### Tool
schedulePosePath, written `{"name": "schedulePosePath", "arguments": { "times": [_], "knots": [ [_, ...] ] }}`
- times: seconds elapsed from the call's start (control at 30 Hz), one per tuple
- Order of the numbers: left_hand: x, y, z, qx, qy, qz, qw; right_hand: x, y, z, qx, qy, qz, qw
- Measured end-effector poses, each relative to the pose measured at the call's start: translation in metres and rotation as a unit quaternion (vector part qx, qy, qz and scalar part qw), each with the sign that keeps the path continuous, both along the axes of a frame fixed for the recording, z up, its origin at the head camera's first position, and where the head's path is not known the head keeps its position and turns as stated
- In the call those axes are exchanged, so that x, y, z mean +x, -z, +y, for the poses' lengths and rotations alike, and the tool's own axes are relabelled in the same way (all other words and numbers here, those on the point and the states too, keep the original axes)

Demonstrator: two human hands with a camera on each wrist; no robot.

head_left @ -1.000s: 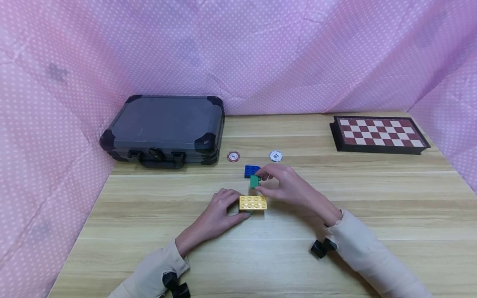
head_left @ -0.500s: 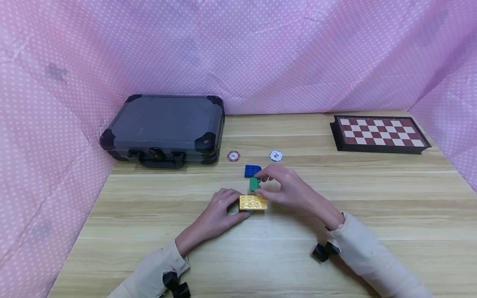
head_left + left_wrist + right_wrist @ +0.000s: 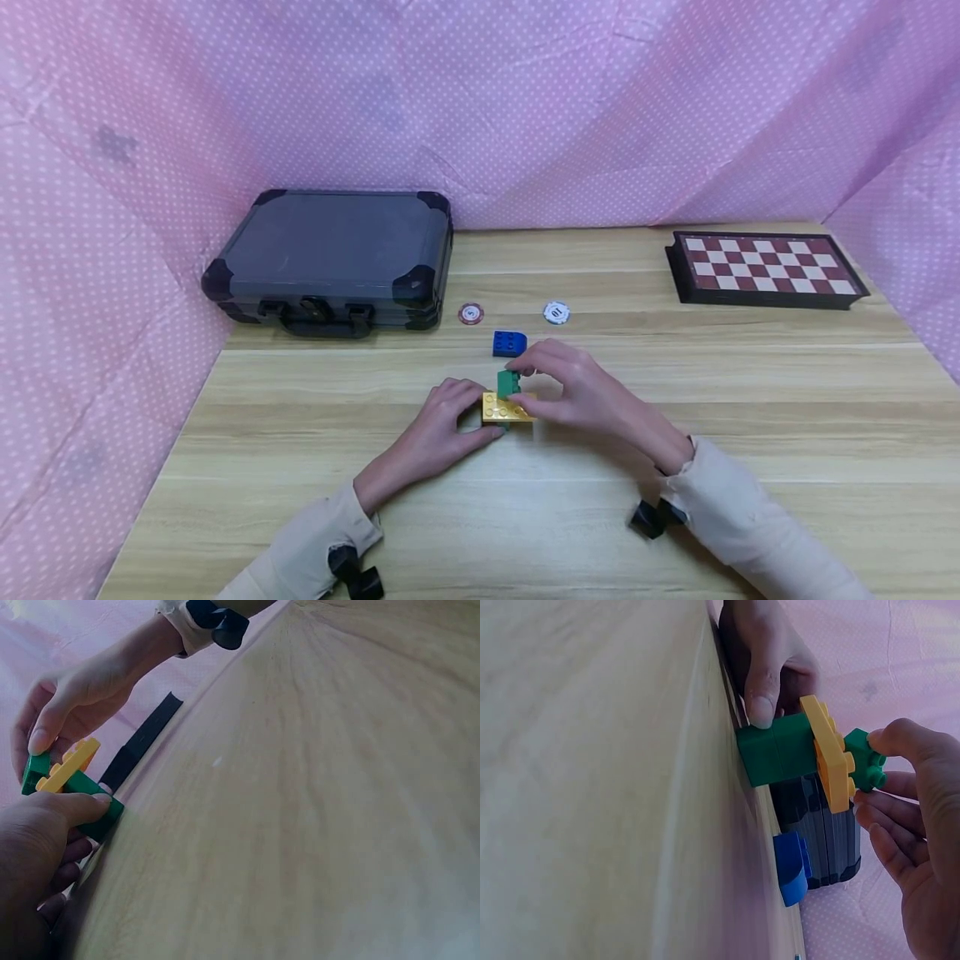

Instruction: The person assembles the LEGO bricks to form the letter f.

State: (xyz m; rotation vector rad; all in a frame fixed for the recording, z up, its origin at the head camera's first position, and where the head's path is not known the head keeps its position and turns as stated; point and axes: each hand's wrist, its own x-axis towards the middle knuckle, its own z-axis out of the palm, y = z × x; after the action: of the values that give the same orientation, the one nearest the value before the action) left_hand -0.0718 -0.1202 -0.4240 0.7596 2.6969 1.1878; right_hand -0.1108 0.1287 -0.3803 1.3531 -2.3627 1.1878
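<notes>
Right hand (image 3: 573, 392) pinches small green brick (image 3: 508, 382) onto yellow plate (image 3: 504, 409) | left hand (image 3: 442, 421) clamps base brick (image 3: 776, 755) | line studs squarely, press straight down

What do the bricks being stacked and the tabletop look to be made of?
The yellow brick, the small green brick and the green base brick look like moulded plastic: smooth, solid colour, round studs. The table looks like light wood or laminate with printed grain; which cannot be told.
</notes>
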Motion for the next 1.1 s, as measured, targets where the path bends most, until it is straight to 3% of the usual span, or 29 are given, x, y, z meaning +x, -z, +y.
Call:
{"name": "schedulePosePath", "arguments": {
  "times": [1.1],
  "knots": [
    [-0.001,-0.0003,-0.0006,0.005,0.008,0.008,0.9999,0.0053,0.0032,-0.004,0.015,-0.031,0.027,0.999]
  ]
}}
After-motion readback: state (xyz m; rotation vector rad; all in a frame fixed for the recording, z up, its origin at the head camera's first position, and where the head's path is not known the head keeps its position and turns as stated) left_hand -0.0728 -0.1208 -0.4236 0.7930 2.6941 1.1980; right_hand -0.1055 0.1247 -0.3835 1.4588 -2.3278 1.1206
